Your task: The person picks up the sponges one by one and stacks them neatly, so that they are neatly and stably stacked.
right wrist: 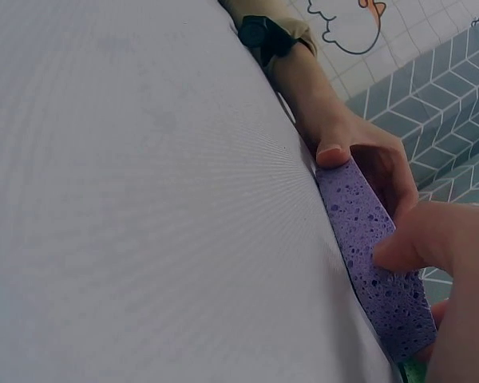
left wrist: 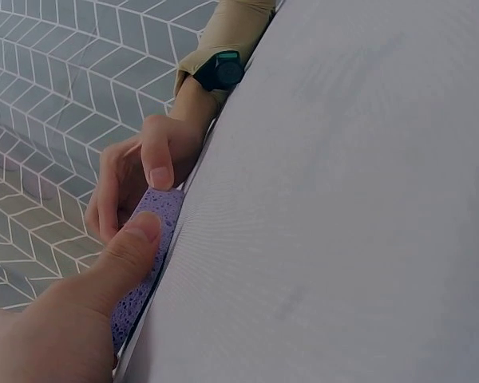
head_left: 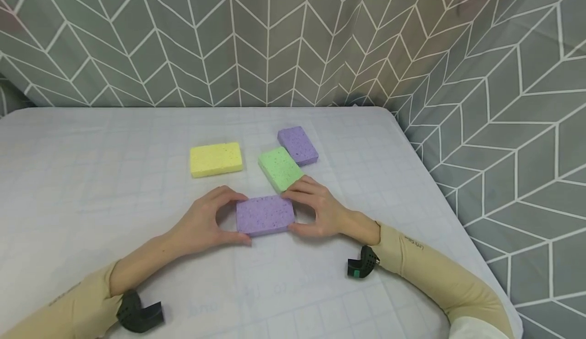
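A purple sponge (head_left: 265,215) lies flat on the white table, long side toward me, between both hands. My left hand (head_left: 208,222) holds its left end, thumb at the near edge and fingers at the far edge. At the right end, my right hand (head_left: 320,209) grips it the same way, its fingers close to a green sponge (head_left: 279,168). In the left wrist view both thumbs press the near side of the purple sponge (left wrist: 166,206). The right wrist view shows that pitted side of the sponge (right wrist: 363,231) too, with the fingers behind it partly hidden.
Behind the left hand lies a yellow sponge (head_left: 216,160). A second purple sponge (head_left: 298,145) sits beyond the green one, touching or nearly touching its corner. The white table (head_left: 114,176) ends at a grey patterned curtain (head_left: 252,38) at the back and right.
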The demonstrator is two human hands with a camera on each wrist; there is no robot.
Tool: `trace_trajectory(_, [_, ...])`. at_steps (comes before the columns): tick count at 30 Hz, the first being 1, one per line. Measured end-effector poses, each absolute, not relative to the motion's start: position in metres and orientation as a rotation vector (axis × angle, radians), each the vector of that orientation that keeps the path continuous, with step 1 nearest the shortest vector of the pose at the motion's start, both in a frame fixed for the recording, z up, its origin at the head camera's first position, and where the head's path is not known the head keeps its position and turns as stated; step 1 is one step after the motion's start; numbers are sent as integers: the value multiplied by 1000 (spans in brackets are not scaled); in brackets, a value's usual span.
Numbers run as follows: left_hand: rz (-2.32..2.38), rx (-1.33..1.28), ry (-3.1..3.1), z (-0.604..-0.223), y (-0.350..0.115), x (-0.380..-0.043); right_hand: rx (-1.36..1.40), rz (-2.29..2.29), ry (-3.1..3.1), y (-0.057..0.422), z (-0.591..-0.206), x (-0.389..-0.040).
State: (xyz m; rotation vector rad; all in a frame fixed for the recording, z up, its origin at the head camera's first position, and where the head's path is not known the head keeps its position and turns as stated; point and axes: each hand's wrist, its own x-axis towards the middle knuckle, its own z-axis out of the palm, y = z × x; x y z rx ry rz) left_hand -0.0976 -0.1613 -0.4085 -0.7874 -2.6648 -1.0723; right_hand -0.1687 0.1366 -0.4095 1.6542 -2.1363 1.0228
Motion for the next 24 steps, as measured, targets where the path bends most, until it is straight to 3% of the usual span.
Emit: trace_trajectory(24, [-1031, -723, -2659, -409, -161, -100, 1550, 962, -2343, 135, -408, -166])
